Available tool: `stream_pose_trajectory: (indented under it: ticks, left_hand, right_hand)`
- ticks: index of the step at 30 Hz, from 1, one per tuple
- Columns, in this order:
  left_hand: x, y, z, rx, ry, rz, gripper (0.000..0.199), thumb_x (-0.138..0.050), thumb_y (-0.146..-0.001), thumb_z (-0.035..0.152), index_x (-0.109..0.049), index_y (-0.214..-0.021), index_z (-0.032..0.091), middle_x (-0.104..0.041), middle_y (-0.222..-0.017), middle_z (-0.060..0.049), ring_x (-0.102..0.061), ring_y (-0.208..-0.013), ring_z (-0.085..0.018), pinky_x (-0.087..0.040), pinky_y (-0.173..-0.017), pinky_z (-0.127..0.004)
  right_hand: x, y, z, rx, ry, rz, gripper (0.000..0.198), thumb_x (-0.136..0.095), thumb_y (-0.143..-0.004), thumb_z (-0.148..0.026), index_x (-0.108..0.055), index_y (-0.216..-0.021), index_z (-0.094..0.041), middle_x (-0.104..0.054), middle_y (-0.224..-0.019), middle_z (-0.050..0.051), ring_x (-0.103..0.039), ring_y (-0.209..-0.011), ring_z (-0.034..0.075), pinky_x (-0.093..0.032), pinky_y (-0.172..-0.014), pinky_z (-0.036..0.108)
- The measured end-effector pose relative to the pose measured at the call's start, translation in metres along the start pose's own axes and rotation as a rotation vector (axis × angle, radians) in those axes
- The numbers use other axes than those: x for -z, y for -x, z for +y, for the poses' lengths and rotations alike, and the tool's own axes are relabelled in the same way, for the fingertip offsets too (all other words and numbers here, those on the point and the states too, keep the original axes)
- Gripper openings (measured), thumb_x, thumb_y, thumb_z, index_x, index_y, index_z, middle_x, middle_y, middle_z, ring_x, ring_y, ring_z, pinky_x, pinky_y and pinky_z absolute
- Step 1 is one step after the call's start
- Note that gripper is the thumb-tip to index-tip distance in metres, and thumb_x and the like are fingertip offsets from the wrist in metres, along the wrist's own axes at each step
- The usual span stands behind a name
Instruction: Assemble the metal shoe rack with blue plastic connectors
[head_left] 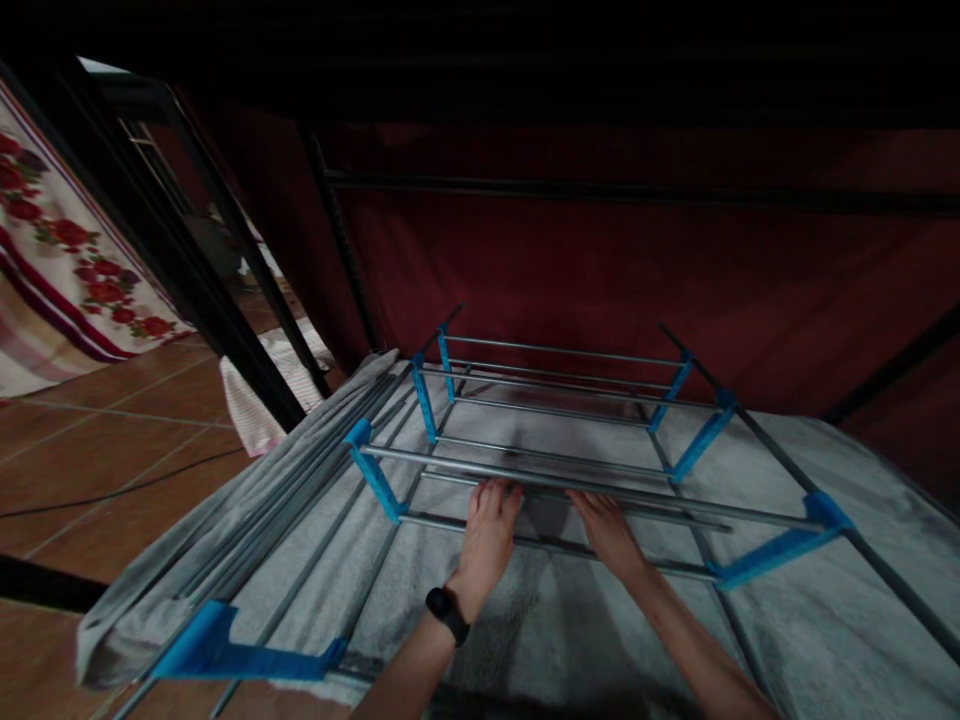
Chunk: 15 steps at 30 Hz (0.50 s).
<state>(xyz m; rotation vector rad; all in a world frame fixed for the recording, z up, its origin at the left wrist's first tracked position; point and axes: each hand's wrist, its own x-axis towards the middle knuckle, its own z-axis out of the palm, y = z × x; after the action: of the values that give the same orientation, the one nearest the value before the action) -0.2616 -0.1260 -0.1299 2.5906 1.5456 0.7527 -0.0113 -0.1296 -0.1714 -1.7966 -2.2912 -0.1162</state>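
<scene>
A frame of grey metal tubes and blue plastic connectors [376, 482] lies on a grey cloth. Inside it, below the front upper crossbar [720, 512], runs a loose metal tube [675, 518], one end showing at the right. My left hand [491, 515], with a black wristband [447, 614] on the wrist, has its fingers curled over this tube, left of centre. To its right, my right hand [606, 525] grips the same tube. The fingertips of both hands are partly hidden at the crossbar. A lower crossbar [555, 546] passes beneath the wrists.
Several loose tubes [289, 492] lie along the left side of the grey cloth [600, 640]. A dark metal post [180, 260] stands at left, by a striped cloth [251, 400]. Behind hangs a dark red curtain [525, 260]. A cable [150, 485] crosses the tiled floor.
</scene>
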Motion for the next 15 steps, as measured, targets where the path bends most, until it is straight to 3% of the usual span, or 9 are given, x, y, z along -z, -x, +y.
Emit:
stream_pose_trajectory:
  ticks: [3,7,11,15]
  left_hand:
    - [-0.003,0.005,-0.004,0.143,0.110,0.082,0.045,-0.037,-0.096,0.005,-0.056,-0.134,0.020,-0.055,-0.132,-0.013,-0.051,-0.124,-0.028,-0.043,-0.108,-0.048]
    - [-0.010,-0.001,-0.019,0.383,0.243,0.146,0.027,-0.044,-0.094,0.009,-0.058,-0.115,0.019,-0.057,-0.117,-0.012,-0.055,-0.116,-0.025,-0.047,-0.104,-0.042]
    - [-0.022,-0.016,-0.040,0.524,0.145,-0.031,0.022,-0.052,-0.092,0.014,-0.057,-0.113,0.015,-0.057,-0.114,-0.011,-0.056,-0.112,-0.025,-0.046,-0.102,-0.040]
    - [-0.032,-0.031,-0.056,0.539,0.063,-0.200,0.021,-0.055,-0.092,0.019,-0.060,-0.112,0.013,-0.059,-0.117,-0.014,-0.055,-0.117,-0.027,-0.042,-0.104,-0.039]
  right_hand:
    - [-0.006,-0.006,0.008,-0.063,0.004,0.008,0.047,-0.041,-0.094,-0.004,-0.072,-0.123,-0.025,-0.075,-0.118,0.011,-0.066,-0.116,0.025,-0.046,-0.106,0.043]
    - [-0.009,-0.023,0.014,-0.118,0.003,0.098,0.042,-0.042,-0.098,-0.011,-0.070,-0.128,-0.022,-0.070,-0.131,0.013,-0.061,-0.124,0.028,-0.042,-0.110,0.047]
    - [-0.002,-0.048,0.010,-0.131,-0.007,0.090,0.042,-0.039,-0.102,-0.016,-0.065,-0.135,-0.020,-0.067,-0.136,0.012,-0.058,-0.126,0.027,-0.039,-0.110,0.043]
    - [0.009,-0.081,0.003,-0.147,0.017,0.011,0.046,-0.039,-0.101,-0.012,-0.060,-0.141,-0.021,-0.069,-0.128,0.010,-0.059,-0.118,0.024,-0.039,-0.105,0.036]
